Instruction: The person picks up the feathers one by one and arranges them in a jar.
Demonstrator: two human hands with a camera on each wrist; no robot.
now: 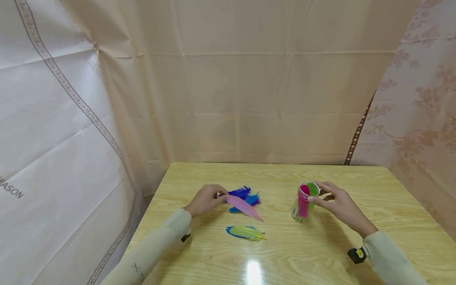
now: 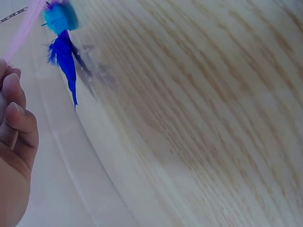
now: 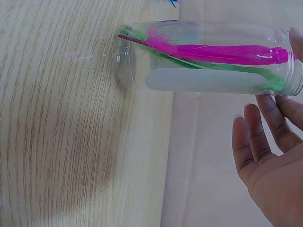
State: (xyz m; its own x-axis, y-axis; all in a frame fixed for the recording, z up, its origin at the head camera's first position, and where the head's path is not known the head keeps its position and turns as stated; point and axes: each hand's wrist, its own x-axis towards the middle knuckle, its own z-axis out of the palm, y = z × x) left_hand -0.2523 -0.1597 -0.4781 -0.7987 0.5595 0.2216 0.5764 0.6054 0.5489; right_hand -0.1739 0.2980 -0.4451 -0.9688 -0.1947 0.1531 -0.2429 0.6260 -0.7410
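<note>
My left hand (image 1: pixel 207 199) pinches a pink feather (image 1: pixel 245 207) by one end, above a small pile of feathers. That pile holds a dark blue feather (image 1: pixel 240 193) and a lighter blue feather (image 1: pixel 238 209), with some purple at the edge. With thumb and fingers, my right hand (image 1: pixel 338 206) grips the rim of a clear jar (image 1: pixel 295 213) that stands on the table. A magenta feather (image 3: pixel 222 54) and a green feather (image 3: pixel 236 69) are inside the jar. In the left wrist view, the pink feather (image 2: pixel 23 30) runs up from the fingertips.
Nearer me on the wooden table (image 1: pixel 285 257) lies a yellow-green feather (image 1: pixel 249 232) with a blue one partly under it. A beige cloth (image 1: pixel 249 99) hangs behind the table's far edge. Pale cloths hang at both sides.
</note>
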